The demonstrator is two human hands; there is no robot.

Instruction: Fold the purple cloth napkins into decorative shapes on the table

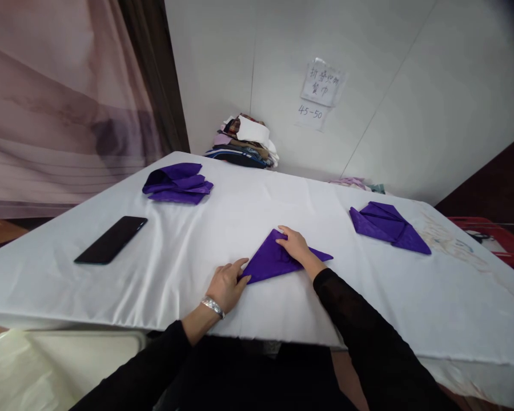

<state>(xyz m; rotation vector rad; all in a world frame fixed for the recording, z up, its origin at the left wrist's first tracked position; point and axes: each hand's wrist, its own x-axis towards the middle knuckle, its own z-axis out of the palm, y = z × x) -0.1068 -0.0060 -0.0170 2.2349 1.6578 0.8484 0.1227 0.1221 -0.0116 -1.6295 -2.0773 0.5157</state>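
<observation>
A purple cloth napkin (pixel 265 260), folded into a flat triangle, lies on the white-covered table in front of me. My left hand (pixel 227 285), with a silver bracelet at the wrist, grips its left corner between thumb and fingers. Across the top of the napkin reaches my right hand (pixel 294 244), its thumb and fingers closed at the upper corner. Part of the cloth is hidden under that hand and wrist. The right tip of the triangle sticks out beyond my right wrist.
To the right lies another folded purple napkin (pixel 385 224); a loosely bunched purple napkin (pixel 177 184) sits back left. Nearer on the left is a black phone (pixel 111 240). Stacked clothes (pixel 244 142) stand by the wall. A red basket (pixel 492 237) is beyond the right edge.
</observation>
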